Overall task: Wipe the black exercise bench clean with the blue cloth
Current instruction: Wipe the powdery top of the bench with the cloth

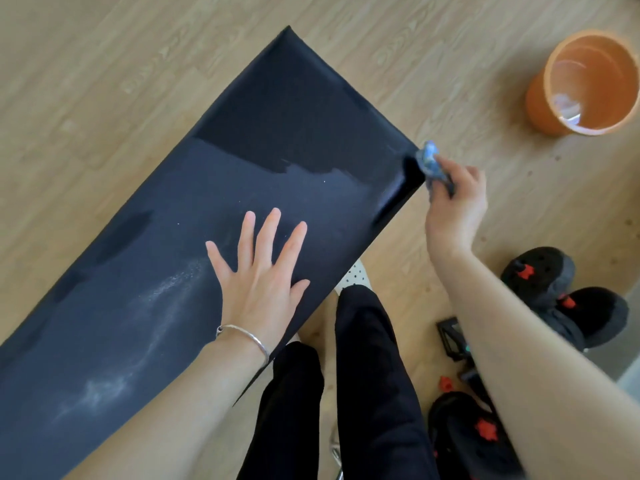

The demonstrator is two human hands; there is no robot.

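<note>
Left hand (258, 285): fingers spread flat on the black exercise bench (194, 216), steadying it.
Right hand (453, 209): fingers pinching the blue cloth (431, 162), wiping the bench's edge.

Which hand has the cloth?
The right hand, gripping the blue cloth at the bench corner; the left hand lies flat, empty.

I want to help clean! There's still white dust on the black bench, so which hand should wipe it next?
Probably the right hand: it already grips the blue cloth at the bench edge. The left hand lies flat and empty on the bench, steadying it beside the white dust.
</note>
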